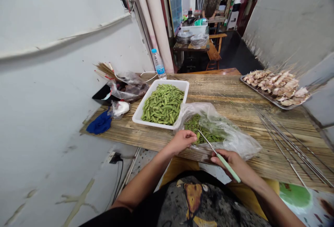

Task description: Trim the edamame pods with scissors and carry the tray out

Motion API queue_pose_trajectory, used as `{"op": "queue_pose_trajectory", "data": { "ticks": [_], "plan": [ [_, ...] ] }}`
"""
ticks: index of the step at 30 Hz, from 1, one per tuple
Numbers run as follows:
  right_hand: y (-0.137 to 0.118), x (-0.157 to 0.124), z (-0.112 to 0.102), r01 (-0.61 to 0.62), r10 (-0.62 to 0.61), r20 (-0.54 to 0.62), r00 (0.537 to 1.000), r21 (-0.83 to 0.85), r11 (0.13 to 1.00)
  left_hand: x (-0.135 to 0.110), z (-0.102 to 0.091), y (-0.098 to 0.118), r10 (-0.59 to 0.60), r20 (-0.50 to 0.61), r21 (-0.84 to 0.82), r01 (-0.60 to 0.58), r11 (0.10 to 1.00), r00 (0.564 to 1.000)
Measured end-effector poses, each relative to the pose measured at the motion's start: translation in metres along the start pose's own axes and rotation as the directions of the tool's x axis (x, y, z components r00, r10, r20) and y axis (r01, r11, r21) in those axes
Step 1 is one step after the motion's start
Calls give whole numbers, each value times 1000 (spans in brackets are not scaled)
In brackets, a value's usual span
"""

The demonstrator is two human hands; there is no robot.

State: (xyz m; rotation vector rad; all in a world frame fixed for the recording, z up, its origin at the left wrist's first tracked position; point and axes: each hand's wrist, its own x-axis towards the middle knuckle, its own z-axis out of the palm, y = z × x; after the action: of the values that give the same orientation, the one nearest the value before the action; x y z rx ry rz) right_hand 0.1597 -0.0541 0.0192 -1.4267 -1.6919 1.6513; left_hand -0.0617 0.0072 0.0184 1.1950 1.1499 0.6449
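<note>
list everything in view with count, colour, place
bean pods: many, green, in tub and bag
tub: one, white, centre
plastic bag: one, clear, beside tub
slim metal tool: one, green-handled, right hand
water bottle: one, blue-capped, behind tub
sticks: many, tan, far left
wrapped packet: one, white, left
cloth: one, blue, left end
skewered meat: many, pinkish, on tray
metal tray: one, silver, right
metal skewers: several, silver, right
table: one, brown, in front
other person: one, dark-clothed, background
left hand: one, bare, pinching pod
right hand: one, bare, holding tool
</note>
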Motion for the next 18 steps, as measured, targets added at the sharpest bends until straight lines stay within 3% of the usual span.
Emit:
{"op": "queue_pose_trajectory", "data": {
  "ticks": [3, 9, 14, 18],
  "plan": [
    [1, -1, 3, -93, 93, 5, 996, 91, 992, 0, 2, 0, -68, 50, -196, 76, 978, 996],
    [3, -7, 6, -21, 21, 10, 1000, 88, 996, 2, 10, 1, -30, 8, -430, 31, 902, 1000],
    [11, -10, 7, -40, 44, -22, 999, 159, 986, 0, 16, 0, 33, -123, -280, -67, 958, 992],
    [9, -11, 8, -36, 40, -31, 999, 121, 992, -3, 16, 1, 92, -108, -168, -109, 980, 990]
  ]
}}
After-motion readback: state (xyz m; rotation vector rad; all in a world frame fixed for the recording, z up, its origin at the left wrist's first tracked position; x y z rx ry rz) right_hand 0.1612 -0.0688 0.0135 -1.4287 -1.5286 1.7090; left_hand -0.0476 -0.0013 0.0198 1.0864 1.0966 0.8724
